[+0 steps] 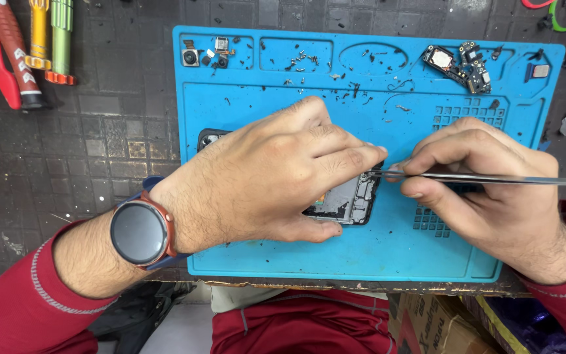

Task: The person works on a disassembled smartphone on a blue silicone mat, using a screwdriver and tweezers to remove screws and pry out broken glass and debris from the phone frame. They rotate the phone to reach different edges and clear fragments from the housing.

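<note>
Both forearms come in from the near edge, sleeved in red and angled toward each other. The left hand lies palm down, knuckles up, its fingers stretched out to the right and pressed flat, the thumb tucked low on the near side. A round watch sits on that wrist. The right hand is curled in a pinch, fingertips drawn together and pointing left; its thumb seems to be hidden beneath the fingers. The two sets of fingertips nearly meet.
</note>
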The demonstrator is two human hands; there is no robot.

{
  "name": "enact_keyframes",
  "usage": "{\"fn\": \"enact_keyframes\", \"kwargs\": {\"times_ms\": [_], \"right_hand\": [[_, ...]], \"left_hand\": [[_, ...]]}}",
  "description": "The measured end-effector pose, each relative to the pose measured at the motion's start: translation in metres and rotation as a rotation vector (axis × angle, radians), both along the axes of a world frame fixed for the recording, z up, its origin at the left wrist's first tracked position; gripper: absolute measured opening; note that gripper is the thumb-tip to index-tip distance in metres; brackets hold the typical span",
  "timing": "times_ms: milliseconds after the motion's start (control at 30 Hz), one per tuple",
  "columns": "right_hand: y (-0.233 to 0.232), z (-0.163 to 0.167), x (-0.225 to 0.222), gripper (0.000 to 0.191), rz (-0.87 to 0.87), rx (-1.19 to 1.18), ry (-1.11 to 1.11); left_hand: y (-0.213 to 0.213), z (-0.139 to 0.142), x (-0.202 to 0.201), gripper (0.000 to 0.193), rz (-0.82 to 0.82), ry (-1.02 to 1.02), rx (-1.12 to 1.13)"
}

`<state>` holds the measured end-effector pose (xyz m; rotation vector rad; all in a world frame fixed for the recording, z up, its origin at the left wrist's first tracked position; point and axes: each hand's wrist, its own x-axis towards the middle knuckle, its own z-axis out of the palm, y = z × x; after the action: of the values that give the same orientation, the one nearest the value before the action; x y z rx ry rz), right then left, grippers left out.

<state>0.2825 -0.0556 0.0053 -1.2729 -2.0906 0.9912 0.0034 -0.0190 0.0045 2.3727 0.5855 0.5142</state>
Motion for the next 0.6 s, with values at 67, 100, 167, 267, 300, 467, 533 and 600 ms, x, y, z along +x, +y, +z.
{"fn": "enact_keyframes", "kwargs": {"times_ms": [67, 100, 167, 267, 300, 467, 533, 600], "right_hand": [[0.0002, 0.0008, -0.0006, 0.021, -0.002, -0.006, -0.009], [0.0002, 0.0014, -0.0009, 0.021, -0.008, -0.01, -0.016], [0.0001, 0.0025, -0.0015, 0.021, -0.018, -0.02, -0.028], [0.0002, 0.0033, -0.0014, 0.02, 0.002, 0.016, -0.024], [0.0003, 0.003, -0.0016, 0.02, 0.0, 0.021, -0.035], [-0.0006, 0.0006, -0.0013, 0.024, 0.003, 0.056, -0.038], [-0.0025, -0.0007, -0.0033, 0.023, 0.006, 0.082, 0.005], [-0.0023, -0.0011, -0.0046, 0.022, 0.033, 0.115, 0.046]], "left_hand": [[0.0009, -0.0002, -0.0002, 0.08, -0.006, 0.006, -0.008], [0.0006, -0.0003, 0.0002, 0.082, -0.007, 0.008, -0.016], [0.0006, -0.0009, 0.0007, 0.081, -0.004, 0.0, -0.012], [0.0002, -0.0014, 0.0014, 0.081, -0.004, 0.0, -0.003], [0.0004, -0.0013, 0.001, 0.081, -0.006, 0.004, 0.0], [0.0009, -0.0008, 0.0006, 0.081, -0.007, 0.008, -0.004], [0.0005, -0.0008, 0.0013, 0.081, -0.007, 0.002, -0.003], [0.0009, -0.0009, 0.0013, 0.082, -0.005, -0.005, 0.002]]}}
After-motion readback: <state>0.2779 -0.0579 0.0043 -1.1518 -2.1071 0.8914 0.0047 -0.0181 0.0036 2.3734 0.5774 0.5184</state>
